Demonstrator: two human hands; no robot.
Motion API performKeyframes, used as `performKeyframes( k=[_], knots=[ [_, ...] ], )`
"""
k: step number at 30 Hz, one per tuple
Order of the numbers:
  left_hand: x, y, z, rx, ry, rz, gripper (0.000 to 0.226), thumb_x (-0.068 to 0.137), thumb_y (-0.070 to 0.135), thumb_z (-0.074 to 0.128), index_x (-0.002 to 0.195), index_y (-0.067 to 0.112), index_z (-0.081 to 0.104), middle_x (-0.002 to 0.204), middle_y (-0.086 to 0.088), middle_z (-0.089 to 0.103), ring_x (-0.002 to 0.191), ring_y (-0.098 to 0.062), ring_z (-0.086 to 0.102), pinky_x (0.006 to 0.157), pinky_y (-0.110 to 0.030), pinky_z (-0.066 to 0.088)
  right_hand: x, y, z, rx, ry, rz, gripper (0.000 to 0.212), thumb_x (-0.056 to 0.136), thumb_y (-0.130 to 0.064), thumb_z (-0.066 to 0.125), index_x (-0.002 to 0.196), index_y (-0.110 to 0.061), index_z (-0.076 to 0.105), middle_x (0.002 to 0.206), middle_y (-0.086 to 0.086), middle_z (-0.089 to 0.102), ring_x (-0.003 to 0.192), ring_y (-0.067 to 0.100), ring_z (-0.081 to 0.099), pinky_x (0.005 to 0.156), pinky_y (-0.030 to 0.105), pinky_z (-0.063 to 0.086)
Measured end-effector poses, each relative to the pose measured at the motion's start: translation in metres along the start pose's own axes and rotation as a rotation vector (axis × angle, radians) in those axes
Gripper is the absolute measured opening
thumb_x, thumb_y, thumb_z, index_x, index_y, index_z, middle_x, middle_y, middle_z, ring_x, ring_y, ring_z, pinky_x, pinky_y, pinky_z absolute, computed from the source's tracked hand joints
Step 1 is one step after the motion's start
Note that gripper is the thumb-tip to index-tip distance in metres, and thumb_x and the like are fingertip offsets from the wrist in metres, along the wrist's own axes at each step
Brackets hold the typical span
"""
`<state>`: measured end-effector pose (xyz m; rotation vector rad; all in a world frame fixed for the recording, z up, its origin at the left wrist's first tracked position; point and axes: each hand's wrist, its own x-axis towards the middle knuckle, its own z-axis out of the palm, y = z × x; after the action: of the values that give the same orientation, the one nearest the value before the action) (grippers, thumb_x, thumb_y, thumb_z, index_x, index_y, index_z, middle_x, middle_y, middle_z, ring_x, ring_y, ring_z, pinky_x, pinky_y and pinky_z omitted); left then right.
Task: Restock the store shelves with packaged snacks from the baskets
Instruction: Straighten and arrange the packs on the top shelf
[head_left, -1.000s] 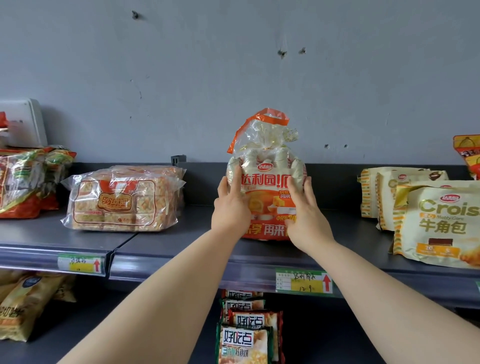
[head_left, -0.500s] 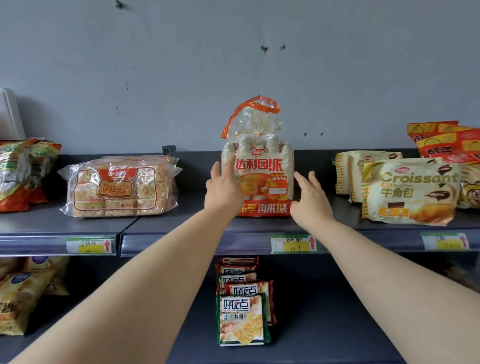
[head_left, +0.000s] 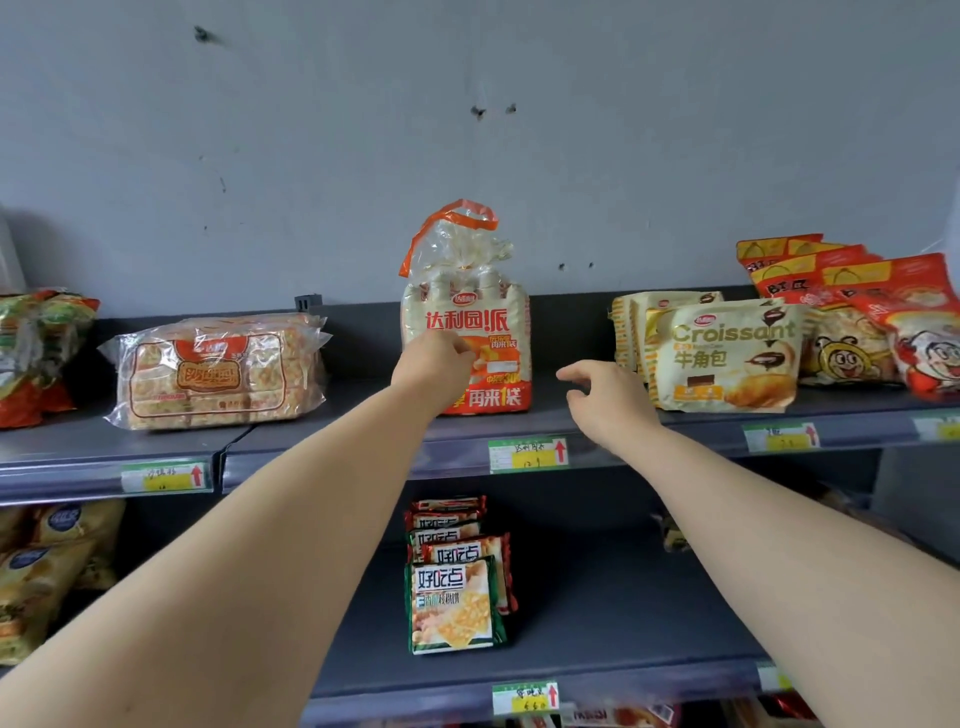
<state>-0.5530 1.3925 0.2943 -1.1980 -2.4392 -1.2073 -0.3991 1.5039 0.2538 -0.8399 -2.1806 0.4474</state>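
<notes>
Snack bag (head_left: 467, 322) stands upright on the shelf (head_left: 322, 436); left hand (head_left: 434, 361) curls at its front, grip unclear, right hand (head_left: 608, 400) loose and empty beside. A knuckle's brush could topple it.

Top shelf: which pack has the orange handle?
The tall clear bag in the middle with red lettering; the biscuit pack left and croissant packs right have none.

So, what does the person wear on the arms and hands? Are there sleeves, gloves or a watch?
Nothing worn shows. The left forearm and the right forearm are bare up to the frame edge, with no sleeve in view. The left grip and the right grip have no glove, and neither wrist carries a watch or bracelet. No ring is visible, though the fingers show too little to be sure.
</notes>
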Motion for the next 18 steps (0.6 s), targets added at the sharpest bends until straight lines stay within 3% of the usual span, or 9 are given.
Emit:
performKeyframes(
  k=[4, 7, 9, 14, 18],
  knots=[
    [-0.007, 0.024, 0.019, -0.03, -0.024, -0.01, 0.023, 0.1, 0.029, 0.051, 0.092, 0.018, 0.069, 0.089, -0.007, 0.068, 0.071, -0.017, 0.059, 0.068, -0.034, 0.055, -0.01, 0.025, -0.028, 0.051, 0.03, -0.003, 0.025, 0.098, -0.022, 0.051, 0.114, -0.028, 0.069, 0.111, -0.008, 0.071, 0.103, 0.012, 0.064, 0.087, 0.034, 0.055],
    [-0.02, 0.051, 0.042, -0.031, -0.033, 0.008, 0.024, 0.1, 0.029, 0.051, 0.095, 0.015, 0.07, 0.086, -0.008, 0.066, 0.065, -0.015, 0.053, 0.053, -0.027, 0.043, -0.018, 0.052, -0.054, 0.049, 0.042, 0.001, 0.024, 0.099, -0.025, 0.05, 0.113, -0.03, 0.069, 0.103, -0.009, 0.072, 0.098, 0.011, 0.065, 0.082, 0.031, 0.055],
    [-0.034, 0.069, 0.055, -0.02, -0.061, 0.013, 0.021, 0.1, 0.026, 0.053, 0.097, 0.015, 0.07, 0.086, -0.005, 0.065, 0.066, -0.014, 0.054, 0.053, -0.024, 0.043, -0.02, 0.067, -0.069, 0.048, 0.019, -0.003, 0.024, 0.099, -0.024, 0.05, 0.111, -0.03, 0.069, 0.103, -0.008, 0.072, 0.099, 0.012, 0.065, 0.084, 0.034, 0.055],
    [-0.063, 0.102, 0.078, 0.027, -0.115, 0.05, 0.019, 0.097, 0.019, 0.057, 0.107, 0.018, 0.073, 0.107, 0.002, 0.067, 0.093, -0.014, 0.061, 0.077, -0.025, 0.054, -0.025, 0.09, -0.089, 0.05, -0.02, -0.021, 0.03, 0.098, -0.014, 0.05, 0.111, -0.031, 0.07, 0.114, -0.007, 0.069, 0.108, 0.015, 0.061, 0.087, 0.03, 0.052],
    [-0.075, 0.111, 0.081, 0.077, -0.093, 0.001, 0.022, 0.096, 0.018, 0.058, 0.113, 0.016, 0.072, 0.112, -0.001, 0.068, 0.098, -0.018, 0.062, 0.087, -0.033, 0.057, -0.028, 0.092, -0.091, 0.073, -0.091, -0.064, 0.033, 0.096, -0.007, 0.052, 0.118, -0.027, 0.068, 0.122, -0.005, 0.066, 0.112, 0.016, 0.06, 0.09, 0.028, 0.05]
  ],
)
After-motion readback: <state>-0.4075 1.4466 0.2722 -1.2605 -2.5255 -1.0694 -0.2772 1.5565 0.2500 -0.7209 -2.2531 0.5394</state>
